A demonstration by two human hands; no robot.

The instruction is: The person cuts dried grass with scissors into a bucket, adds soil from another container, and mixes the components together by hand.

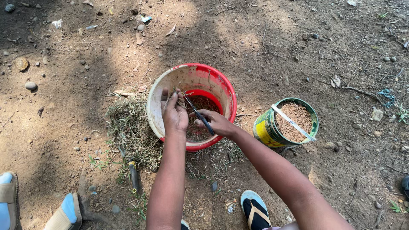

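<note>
A red bucket with a pale inside wall stands on the dirt, holding cut plant bits at its bottom. Over its mouth my left hand pinches a thin bunch of dry grass stalks. My right hand grips black scissors, whose blades reach up to the stalks. Both hands are above the bucket's near half.
A heap of dry grass lies left of the bucket. A green and yellow can full of brown grains, with a flat strip across its rim, stands to the right. A dark-handled tool lies near my sandalled feet. Another person's sandals show at bottom left.
</note>
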